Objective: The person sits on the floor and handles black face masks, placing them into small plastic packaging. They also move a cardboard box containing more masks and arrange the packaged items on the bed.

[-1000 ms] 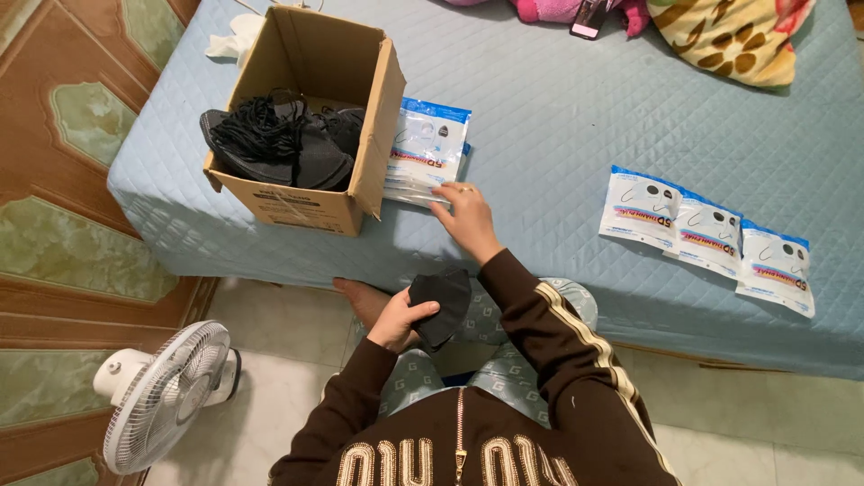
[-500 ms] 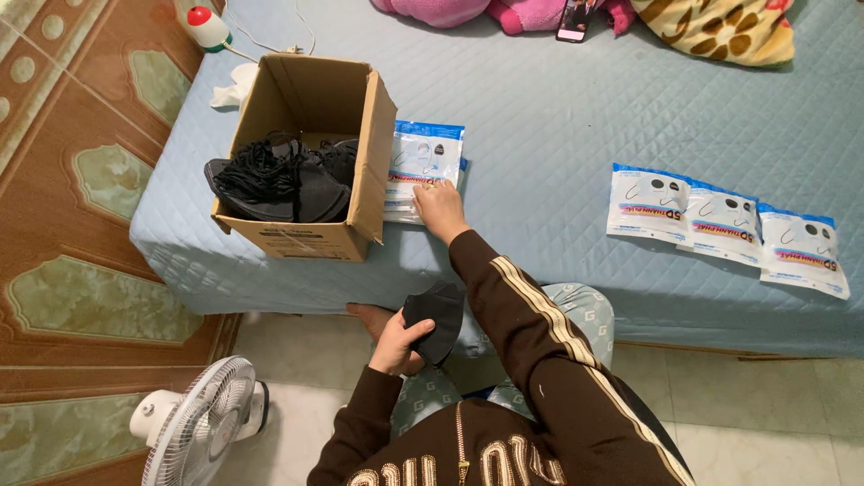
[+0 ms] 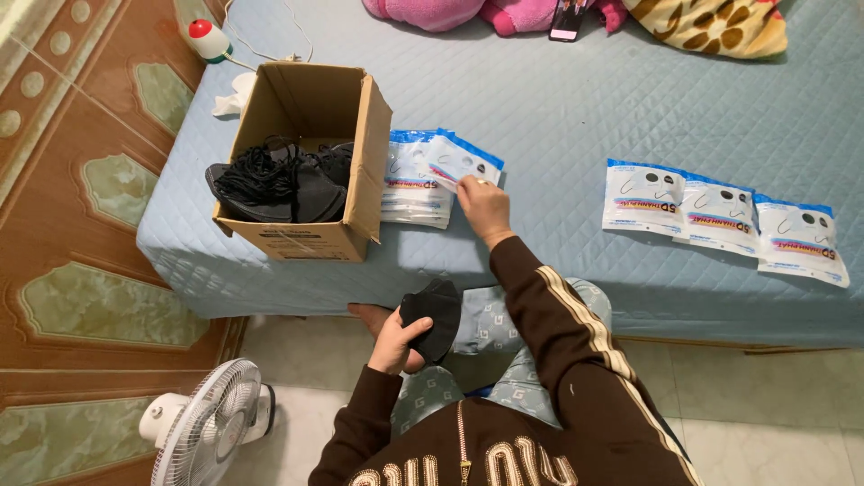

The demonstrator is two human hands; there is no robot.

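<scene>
Your right hand (image 3: 483, 203) reaches out over the bed (image 3: 576, 117), fingers pinched on the corner of the top packet (image 3: 459, 160) of a small stack of white-and-blue packets (image 3: 416, 184). That stack lies on the bed just beside the cardboard box (image 3: 301, 162), touching or nearly touching its right wall. Your left hand (image 3: 396, 340) sits low over your lap, closed around a black face mask (image 3: 436, 315), thumb on top.

The box stands open near the bed's left front edge, flaps up. Inside it: a heap of black masks (image 3: 283, 180) with tangled ear loops, piled toward the front and left, some spilling over the left rim. The back part of the box shows bare cardboard.

Well apart to the right, a row of three more white-and-blue packets (image 3: 720, 216) lies flat on the bed, overlapping edge to edge. You cannot tell from here whether those are filled.

At the far edge of the bed: a pink plush toy (image 3: 468, 11), a phone (image 3: 567, 18), a spotted blanket (image 3: 711, 22). Behind the box, a small red-and-white gadget (image 3: 207, 40) with a white cord and a crumpled white tissue (image 3: 236, 93). On the floor by your left side stands a white fan (image 3: 202, 423).
</scene>
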